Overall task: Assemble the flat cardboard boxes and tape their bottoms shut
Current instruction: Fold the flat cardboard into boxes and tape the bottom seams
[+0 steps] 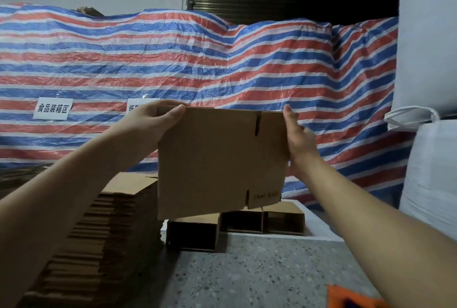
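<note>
I hold a flat brown cardboard box [220, 159] upright in the air in front of me. My left hand [150, 124] grips its upper left corner, thumb on the near face and fingers curled over the top edge. My right hand [298, 139] holds the right edge, thumb up along the near side, fingers behind the cardboard. A tall stack of flat boxes [103, 233] stands at the lower left. Three assembled boxes [237, 226] lie on their sides on the speckled table [247, 273], partly hidden behind the held box.
A red, white and blue striped tarp [197, 60] covers the whole background, with two paper signs [53, 108] on it. Large white sacks [430, 171] stand at the right. An orange object [351, 296] shows at the bottom right corner.
</note>
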{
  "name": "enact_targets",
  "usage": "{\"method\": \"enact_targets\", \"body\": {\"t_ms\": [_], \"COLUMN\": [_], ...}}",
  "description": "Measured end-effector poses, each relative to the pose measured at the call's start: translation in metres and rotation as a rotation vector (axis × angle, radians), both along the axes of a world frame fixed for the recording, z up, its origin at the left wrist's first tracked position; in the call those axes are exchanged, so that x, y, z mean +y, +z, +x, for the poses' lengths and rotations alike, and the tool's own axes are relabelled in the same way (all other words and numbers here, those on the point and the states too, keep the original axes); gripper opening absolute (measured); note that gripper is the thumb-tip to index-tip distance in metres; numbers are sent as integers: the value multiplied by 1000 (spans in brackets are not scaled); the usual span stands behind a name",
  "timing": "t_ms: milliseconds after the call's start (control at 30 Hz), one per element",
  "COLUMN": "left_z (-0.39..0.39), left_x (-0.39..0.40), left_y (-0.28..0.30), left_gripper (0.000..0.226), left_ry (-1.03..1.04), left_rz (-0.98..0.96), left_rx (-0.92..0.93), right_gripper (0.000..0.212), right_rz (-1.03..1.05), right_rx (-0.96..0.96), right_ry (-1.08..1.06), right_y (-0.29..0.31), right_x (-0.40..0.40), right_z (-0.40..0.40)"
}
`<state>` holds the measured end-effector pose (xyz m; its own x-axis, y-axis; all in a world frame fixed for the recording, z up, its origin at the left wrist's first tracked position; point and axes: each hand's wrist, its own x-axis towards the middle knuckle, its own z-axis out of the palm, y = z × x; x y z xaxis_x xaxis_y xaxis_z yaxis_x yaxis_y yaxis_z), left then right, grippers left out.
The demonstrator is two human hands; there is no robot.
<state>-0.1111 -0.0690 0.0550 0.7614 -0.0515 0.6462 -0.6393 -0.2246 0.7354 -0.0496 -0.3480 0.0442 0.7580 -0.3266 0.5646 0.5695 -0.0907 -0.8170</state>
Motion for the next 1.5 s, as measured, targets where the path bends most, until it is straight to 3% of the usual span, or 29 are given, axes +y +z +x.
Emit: {"method": "enact_targets", "body": {"t_ms": [100, 233, 467, 733, 967, 1200, 1367, 1500], "left_z": [15, 31, 41, 33, 36, 44, 50, 48], "left_x": [-12, -30, -42, -52, -48, -31, -34, -33], "left_y": [-4, -18, -80, -174, -181, -161, -167, -165], "left_gripper": [27, 25, 35, 32, 28, 42, 34, 33], "left_ry": [71, 25, 95, 139, 114, -142, -266, -298], "left_rz": [-151, -338, -226, -242, -256, -90, -132, -168], "left_rx": [77, 231, 344, 499, 495, 659, 721, 729], "right_gripper": [52, 60, 47, 44, 44, 35, 71, 64], "right_rz": [18, 18, 42, 95, 120, 186, 224, 173], "right_rx": [67, 179, 358, 519, 496, 451, 406, 397], "right_ry": [3, -9, -39, -20, -53, -109, -105, -103], "right_y": [-1, -13, -73, -176, -182, -177, -187, -186], "right_x": [-2, -7, -23, -24, -25, -15, -6, -6], "right_z": [-9, -17, -40, -48, -48, -52, -49, -44]}}
